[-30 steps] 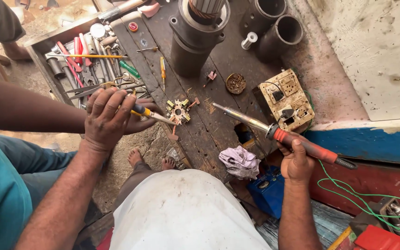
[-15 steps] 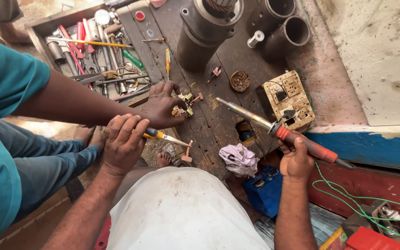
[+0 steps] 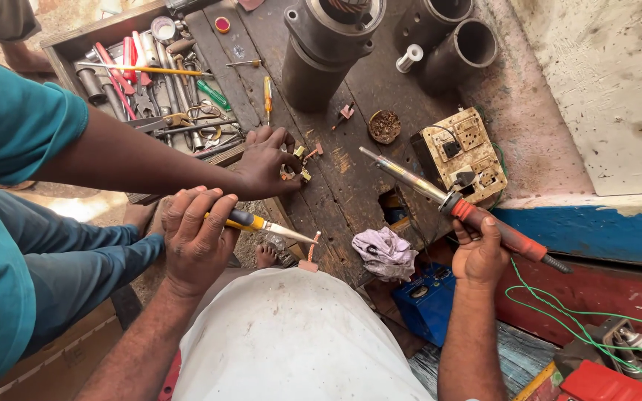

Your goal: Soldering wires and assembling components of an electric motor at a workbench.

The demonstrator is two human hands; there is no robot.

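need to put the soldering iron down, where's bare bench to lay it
Bare planks run between the dark motor housing and the co-worker's hand, and between the crumpled cloth and that hand. Crowded: the tool tray, and around the socket board near the soldering iron.

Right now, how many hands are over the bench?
3: left hand gripping a screwdriver, right hand holding a soldering iron, co-worker's hand on small parts.

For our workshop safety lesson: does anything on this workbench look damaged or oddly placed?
Yes. The dark wooden bench has a broken hole near its front edge, beside a crumpled rag. The switch box lies tilted with its face stained and worn. The right hand holds a soldering iron above the hole.
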